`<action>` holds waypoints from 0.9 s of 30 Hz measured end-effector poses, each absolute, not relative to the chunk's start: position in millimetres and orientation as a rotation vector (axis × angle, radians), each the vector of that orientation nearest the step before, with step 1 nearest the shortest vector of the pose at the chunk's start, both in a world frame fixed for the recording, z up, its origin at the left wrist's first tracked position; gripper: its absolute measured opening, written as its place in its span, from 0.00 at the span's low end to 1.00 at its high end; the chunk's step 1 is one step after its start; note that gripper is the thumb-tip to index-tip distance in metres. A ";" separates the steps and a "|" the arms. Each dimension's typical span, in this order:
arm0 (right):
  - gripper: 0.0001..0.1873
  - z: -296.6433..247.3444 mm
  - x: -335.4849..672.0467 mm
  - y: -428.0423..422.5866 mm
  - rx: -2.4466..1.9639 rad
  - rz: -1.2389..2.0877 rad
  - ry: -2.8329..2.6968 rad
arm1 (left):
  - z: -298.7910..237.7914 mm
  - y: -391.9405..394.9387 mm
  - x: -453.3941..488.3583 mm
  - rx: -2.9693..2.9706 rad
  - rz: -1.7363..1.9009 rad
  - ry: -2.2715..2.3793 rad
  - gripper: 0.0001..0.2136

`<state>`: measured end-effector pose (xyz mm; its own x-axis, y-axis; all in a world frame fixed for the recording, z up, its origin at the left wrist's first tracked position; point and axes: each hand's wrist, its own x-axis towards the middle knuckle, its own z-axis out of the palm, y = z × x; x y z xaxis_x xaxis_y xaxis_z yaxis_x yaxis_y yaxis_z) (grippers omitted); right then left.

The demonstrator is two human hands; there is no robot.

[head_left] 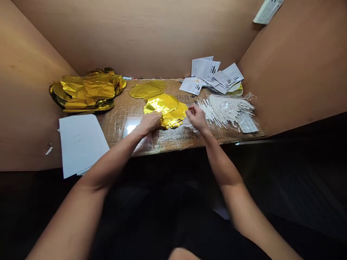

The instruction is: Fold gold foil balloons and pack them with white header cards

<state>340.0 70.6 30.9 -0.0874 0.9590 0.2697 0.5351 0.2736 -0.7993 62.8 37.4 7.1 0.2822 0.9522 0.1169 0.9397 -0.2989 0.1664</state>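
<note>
Flat gold foil balloons [165,104] lie in a small overlapping pile in the middle of the cardboard-covered work surface. My left hand [150,122] is closed at the pile's lower left edge, with its fingers on the foil. At the right edge of the same pile, my right hand [197,116] is pinched; its fingertips come up against the foil, and what they hold is too small to tell. Another flat gold balloon [148,89] lies just behind the pile. Close to my right hand, many white sticks [217,110] spill from a clear plastic bag [248,121].
A thick stack of gold foil balloons [88,92] sits at the left. White paper sheets [82,141] lie in front of it. Clear plastic sleeves [132,126] rest under my left forearm. Printed white cards [207,70] are heaped at the back right. Board walls [151,36] enclose the surface.
</note>
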 end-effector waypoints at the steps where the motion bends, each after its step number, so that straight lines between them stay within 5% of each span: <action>1: 0.08 19.9 336.8 53.4 -1.341 0.660 -1.806 | 6.4 39.6 65.6 2.453 0.216 1.824 0.15; 7: 0.12 -23.1 346.0 -8.2 -1.367 0.588 -1.968 | 9.8 56.3 60.0 2.304 0.442 1.829 0.10; 16: 0.13 -33.7 343.1 -14.2 -1.411 0.477 -1.971 | 112.2 157.2 -8.6 1.879 1.058 2.285 0.22; 22: 0.14 -35.7 342.1 -17.2 -1.397 0.439 -1.969 | 56.5 124.8 45.6 2.171 0.390 1.620 0.19; 27: 0.14 -37.3 342.8 -17.1 -1.379 0.464 -1.963 | 12.9 99.2 55.0 2.125 0.168 1.312 0.13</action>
<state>342.8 -17.1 -37.3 -0.2038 0.9227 0.3273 0.6785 0.3741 -0.6322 55.0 99.2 12.9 0.4966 0.8423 -0.2095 0.7622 -0.3077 0.5695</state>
